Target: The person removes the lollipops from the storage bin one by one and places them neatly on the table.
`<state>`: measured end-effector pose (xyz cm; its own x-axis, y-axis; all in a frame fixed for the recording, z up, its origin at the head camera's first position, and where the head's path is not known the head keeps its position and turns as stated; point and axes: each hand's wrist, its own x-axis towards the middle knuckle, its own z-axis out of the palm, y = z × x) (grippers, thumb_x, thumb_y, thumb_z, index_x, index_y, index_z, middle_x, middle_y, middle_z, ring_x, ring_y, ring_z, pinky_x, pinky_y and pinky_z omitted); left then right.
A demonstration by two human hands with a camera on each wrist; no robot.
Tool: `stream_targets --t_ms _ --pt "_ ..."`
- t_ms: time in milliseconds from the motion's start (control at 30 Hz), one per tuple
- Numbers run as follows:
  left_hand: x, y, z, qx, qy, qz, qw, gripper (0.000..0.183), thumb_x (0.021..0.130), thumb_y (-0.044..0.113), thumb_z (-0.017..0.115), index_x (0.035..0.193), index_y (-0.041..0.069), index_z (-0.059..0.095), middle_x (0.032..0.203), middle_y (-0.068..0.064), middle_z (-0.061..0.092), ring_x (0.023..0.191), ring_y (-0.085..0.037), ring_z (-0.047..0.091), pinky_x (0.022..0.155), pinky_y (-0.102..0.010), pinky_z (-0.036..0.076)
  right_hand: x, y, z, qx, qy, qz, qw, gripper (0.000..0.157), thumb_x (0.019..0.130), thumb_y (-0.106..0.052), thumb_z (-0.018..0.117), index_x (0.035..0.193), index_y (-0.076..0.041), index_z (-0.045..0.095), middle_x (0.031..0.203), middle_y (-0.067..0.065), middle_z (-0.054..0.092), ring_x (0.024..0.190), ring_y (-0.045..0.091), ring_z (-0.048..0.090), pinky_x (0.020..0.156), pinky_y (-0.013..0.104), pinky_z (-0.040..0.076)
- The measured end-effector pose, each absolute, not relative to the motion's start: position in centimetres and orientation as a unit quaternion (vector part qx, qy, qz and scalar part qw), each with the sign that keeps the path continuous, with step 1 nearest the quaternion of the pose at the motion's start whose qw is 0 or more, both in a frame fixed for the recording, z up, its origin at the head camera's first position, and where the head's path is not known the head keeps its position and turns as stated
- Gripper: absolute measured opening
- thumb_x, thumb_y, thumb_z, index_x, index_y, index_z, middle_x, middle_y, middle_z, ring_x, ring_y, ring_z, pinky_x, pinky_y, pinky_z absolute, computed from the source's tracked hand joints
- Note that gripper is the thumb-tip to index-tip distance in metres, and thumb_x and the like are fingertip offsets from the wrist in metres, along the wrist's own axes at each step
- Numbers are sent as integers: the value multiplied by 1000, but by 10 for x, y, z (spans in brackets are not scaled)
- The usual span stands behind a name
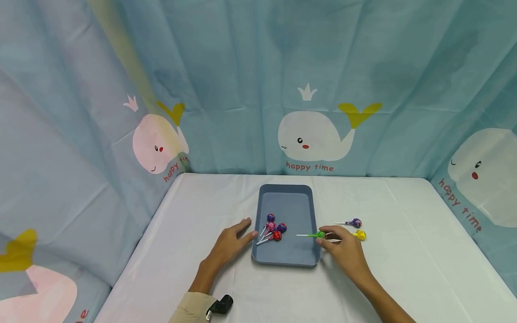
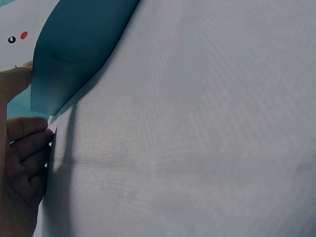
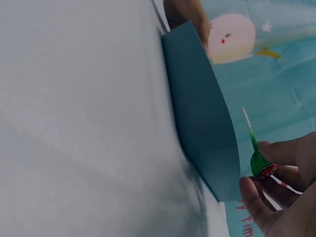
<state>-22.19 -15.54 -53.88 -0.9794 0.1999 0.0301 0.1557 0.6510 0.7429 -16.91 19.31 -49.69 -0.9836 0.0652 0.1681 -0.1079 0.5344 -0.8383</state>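
A green-wrapped lollipop (image 1: 320, 234) is pinched by my right hand (image 1: 343, 246), above the right rim of a blue-grey tray (image 1: 288, 253). Its white stick points left over the tray; the right wrist view shows thumb and fingers at the green candy head (image 3: 258, 164). At the tray's left side is my left hand (image 1: 231, 244), its thumb touching the rim and its fingers loosely bent outside the wall (image 2: 74, 54). Several lollipops lie in the tray's left half, including a red one (image 1: 277, 235) and a pink one (image 1: 270, 226), sticks toward the lower left.
Right of the tray, a purple lollipop (image 1: 356, 223) and a yellow lollipop (image 1: 360, 235) lie on the white tablecloth (image 1: 408, 251); my right hand partly hides the yellow one. A blue curtain (image 1: 234, 89) with whale prints hangs behind the table and along both sides.
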Motion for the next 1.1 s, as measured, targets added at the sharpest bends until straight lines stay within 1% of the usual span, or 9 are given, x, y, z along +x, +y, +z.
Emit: stream_targets --t_ms 133,367,567,833,900,967,1067,1100 --pt "-222 -155 -538 94 907 408 30 76 98 60 69 157 17 54 161 -6 51 154 -29 44 128 -52 33 -168 201 -496 10 -876 473 96 32 90 -12 86 121 -7 78 119 7 76 100 21 75 85 18 60" --pt "-222 -156 -539 111 908 404 16 74 99 60 67 157 14 55 160 -8 52 152 -31 46 127 -54 35 -166 217 -492 8 -883 454 113 31 92 -15 85 121 -8 78 119 6 76 99 18 75 83 17 60" --pt "-222 -156 -540 114 907 406 13 73 100 59 66 156 13 55 161 -7 52 152 -31 46 127 -54 35 -165 228 -493 3 -885 447 128 32 91 -13 86 122 -7 78 119 9 76 96 6 72 81 13 58" --pt "-222 -155 -541 114 907 406 14 74 100 59 66 156 12 55 161 -9 52 152 -32 46 127 -54 34 -161 243 -497 -7 -887 444 128 34 91 -14 86 123 -5 78 118 11 75 93 -6 67 77 8 56" --pt "-222 -155 -540 112 906 407 14 74 100 59 66 156 13 55 161 -9 52 152 -32 45 127 -54 34 -160 248 -497 -13 -888 442 127 35 91 -15 86 124 -5 77 119 12 75 94 -1 70 77 7 55" --pt "-222 -155 -540 111 906 408 15 74 100 60 67 157 13 55 161 -8 52 152 -32 45 127 -55 34 -160 252 -498 -18 -889 440 125 36 91 -15 86 124 -5 77 121 14 75 94 -1 71 77 6 54" --pt "-223 -155 -539 110 906 408 17 75 99 60 67 157 13 54 161 -8 52 152 -32 45 127 -55 34 -159 258 -501 -20 -895 428 124 36 91 -14 86 125 -4 76 120 14 74 95 3 72 78 4 53" --pt "-223 -155 -539 110 906 408 17 75 100 59 67 157 13 54 161 -8 52 152 -32 45 127 -55 34 -159 259 -502 -22 -897 424 125 36 91 -14 86 124 -4 77 119 14 75 94 0 71 77 4 53"
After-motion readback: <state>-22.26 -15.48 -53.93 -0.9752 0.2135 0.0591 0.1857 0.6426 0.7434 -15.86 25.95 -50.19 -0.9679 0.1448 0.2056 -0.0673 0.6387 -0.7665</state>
